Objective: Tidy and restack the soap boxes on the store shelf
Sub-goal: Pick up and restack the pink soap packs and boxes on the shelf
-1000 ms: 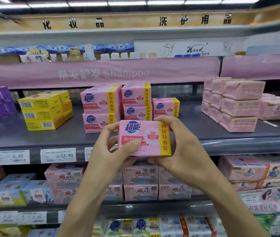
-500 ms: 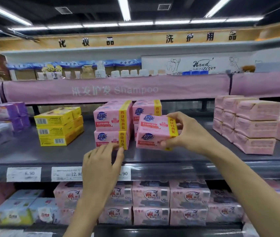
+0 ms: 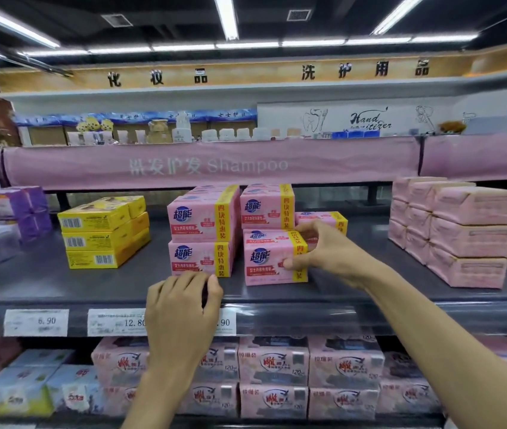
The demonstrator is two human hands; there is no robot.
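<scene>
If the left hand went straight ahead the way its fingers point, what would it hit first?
Probably the lower-left pink soap box with the yellow band, standing just beyond the left hand; how far apart they are in depth is unclear.

A store aisle, brightly lit from above.
Long ceiling lights (image 3: 226,17) shine from a dark ceiling (image 3: 159,13). Below a tan sign band (image 3: 246,74) with dark characters, a pink banner (image 3: 215,165) reading "Shampoo" hangs across the unit. The grey shelf board (image 3: 44,283) carries white price labels (image 3: 36,322) on its front edge.
</scene>
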